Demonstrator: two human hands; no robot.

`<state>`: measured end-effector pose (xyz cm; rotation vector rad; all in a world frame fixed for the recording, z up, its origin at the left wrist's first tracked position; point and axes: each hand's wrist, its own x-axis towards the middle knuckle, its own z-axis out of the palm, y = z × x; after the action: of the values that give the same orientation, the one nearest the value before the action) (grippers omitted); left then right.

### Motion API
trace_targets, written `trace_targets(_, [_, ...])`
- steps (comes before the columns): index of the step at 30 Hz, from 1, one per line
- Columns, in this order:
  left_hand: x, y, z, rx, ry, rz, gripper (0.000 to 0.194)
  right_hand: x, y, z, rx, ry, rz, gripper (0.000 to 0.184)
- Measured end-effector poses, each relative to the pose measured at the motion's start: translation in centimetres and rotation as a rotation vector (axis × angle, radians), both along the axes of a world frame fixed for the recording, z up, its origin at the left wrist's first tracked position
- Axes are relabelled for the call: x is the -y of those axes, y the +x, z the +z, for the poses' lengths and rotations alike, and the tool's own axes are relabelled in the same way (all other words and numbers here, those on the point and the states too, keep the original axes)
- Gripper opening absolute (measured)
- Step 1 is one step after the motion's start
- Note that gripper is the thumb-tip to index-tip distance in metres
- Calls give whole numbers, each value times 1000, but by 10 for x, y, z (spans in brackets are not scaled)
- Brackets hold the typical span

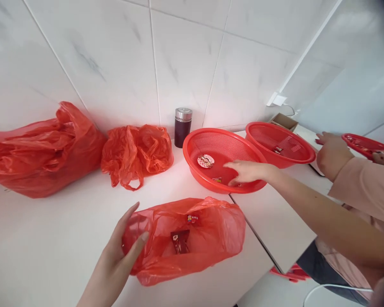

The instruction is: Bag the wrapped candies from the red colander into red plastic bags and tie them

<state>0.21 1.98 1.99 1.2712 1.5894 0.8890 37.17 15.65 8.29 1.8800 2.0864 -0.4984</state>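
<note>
My left hand [118,251] grips the rim of a red plastic bag [211,238] lying on the white counter, thumb on top and fingers behind the edge. Inside the bag lie two small wrapped sweets [180,240]. My right hand [248,172] reaches out into the near red mesh basket [198,145], fingers spread apart just above its floor, and holds nothing. A round sweet [206,160] and a few small wrapped pieces [216,179] lie in that basket beside my fingers.
Two crumpled red bags [41,149] [136,153] lie at the back left against the tiled wall. A dark flask with a metal lid [182,126] stands behind the basket. A second red basket [280,143] sits further right. A person in pink [365,192] works there, one hand [331,149] raised.
</note>
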Motion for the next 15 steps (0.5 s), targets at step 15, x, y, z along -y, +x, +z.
trace_targets(15, [-10,-7,-7,80,-24,102,82,-35,-2,-26,-52,-88,117,54])
